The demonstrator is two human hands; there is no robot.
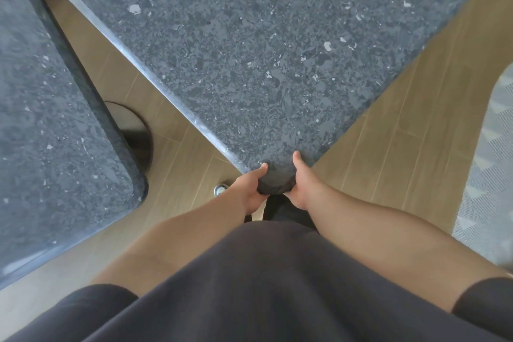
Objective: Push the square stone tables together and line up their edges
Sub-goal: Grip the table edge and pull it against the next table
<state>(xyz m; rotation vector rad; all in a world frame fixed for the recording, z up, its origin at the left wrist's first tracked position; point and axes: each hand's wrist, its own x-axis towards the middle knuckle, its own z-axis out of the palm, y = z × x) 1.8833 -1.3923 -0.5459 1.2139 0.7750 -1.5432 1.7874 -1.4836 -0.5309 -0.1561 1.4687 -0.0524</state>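
Stone tables, two of them, have dark grey speckled tops with pale flecks and rounded corners. One (249,44) sits corner-on to the person; the left hand (251,189) and right hand (298,183) both grip that near corner, thumbs on top. The other table (50,133) stands apart at left, bare wooden floor (116,72) showing between them.
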